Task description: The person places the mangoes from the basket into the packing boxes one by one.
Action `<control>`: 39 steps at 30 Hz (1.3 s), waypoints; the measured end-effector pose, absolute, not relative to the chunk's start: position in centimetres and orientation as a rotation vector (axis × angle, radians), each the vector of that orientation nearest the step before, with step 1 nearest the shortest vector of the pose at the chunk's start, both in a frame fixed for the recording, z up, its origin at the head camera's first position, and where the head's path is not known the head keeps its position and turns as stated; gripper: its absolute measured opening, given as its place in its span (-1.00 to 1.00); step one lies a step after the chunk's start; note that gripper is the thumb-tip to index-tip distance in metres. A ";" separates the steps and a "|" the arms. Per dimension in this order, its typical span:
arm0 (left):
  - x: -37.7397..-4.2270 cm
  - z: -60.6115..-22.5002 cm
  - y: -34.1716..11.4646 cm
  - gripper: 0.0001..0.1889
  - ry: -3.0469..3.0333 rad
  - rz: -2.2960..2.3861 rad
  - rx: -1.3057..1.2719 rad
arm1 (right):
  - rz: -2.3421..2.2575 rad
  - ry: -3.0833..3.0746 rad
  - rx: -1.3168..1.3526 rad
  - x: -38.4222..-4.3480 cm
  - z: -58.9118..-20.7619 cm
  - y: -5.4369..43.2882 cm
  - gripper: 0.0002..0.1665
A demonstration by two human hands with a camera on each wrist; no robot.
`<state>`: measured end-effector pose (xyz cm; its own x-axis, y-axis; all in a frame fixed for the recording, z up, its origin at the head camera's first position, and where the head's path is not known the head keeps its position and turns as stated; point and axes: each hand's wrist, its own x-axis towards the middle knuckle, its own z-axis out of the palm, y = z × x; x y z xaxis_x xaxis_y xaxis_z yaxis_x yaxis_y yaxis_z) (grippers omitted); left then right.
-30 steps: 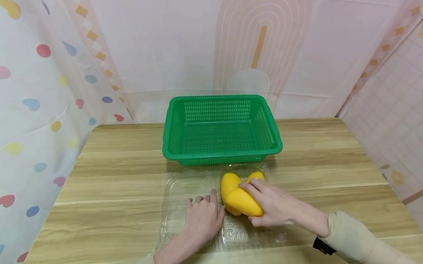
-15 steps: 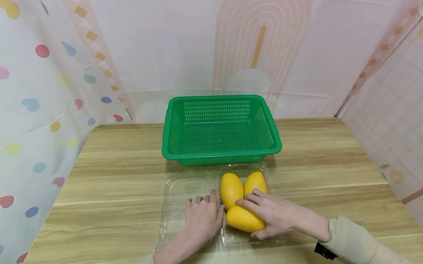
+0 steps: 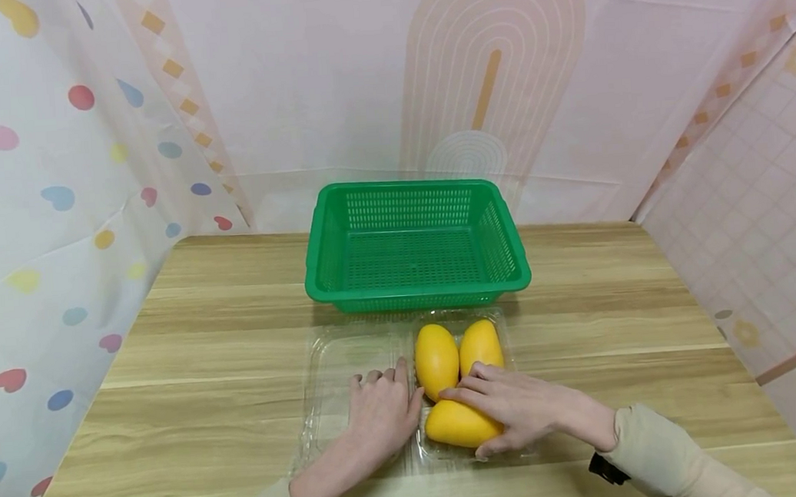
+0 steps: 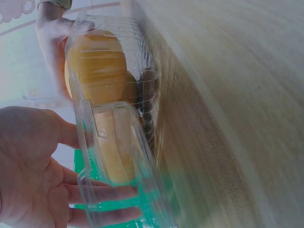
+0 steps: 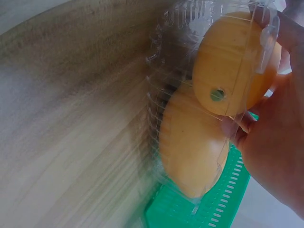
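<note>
Yellow mango (image 3: 462, 426), the nearest of three, was held crosswise at the near end of the right half of a transparent container (image 3: 432, 457); just beyond it, the left mango (image 3: 437, 360) and the right mango (image 3: 479, 341) were ranged side by side in the same half. It was clasped by the right hand (image 3: 522, 400), whose grip was curled over its far side with the thumb set at the near side; whether it was fully supported by the container could not be told. The left hand (image 3: 382, 411) was laid beside the middle seam, its grip loose and with nothing clasped. The step in hand was judged to be the settling of this mango; by the next move, a gentle seating and then a careful release seemed to be called for. Beyond the container, a green basket (image 3: 415, 290) was set on the wood-grained bench (image 3: 198, 370), which was backed by an arch-printed cloth (image 3: 304, 93) and flanked by a spotted cloth (image 3: 32, 174) on the left and a grid-patterned cloth (image 3: 765, 238) on the right.
</note>
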<state>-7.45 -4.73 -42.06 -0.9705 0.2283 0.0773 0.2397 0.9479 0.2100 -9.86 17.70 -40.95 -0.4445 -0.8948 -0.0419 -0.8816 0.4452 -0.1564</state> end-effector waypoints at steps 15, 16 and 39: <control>-7.4 -42.1 -4.8 -0.42 -3.025 -0.346 -0.366 | -0.411 2.491 -1.547 -10.8 -40.7 18.1 -0.31; -7.4 -42.1 -4.8 -0.42 -3.025 -0.345 -0.365 | -0.439 2.502 -1.556 -10.9 -40.7 18.1 -0.34; -7.4 -42.2 -4.8 -0.42 -3.018 -0.354 -0.371 | -0.961 3.020 -0.803 -14.5 -42.3 22.2 -0.91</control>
<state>-7.40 -4.76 -42.20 -0.9674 0.2292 0.1074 0.2479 0.9440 0.2177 -14.48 22.16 -42.30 -0.8715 -0.4145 0.2618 -0.4896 0.7076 -0.5094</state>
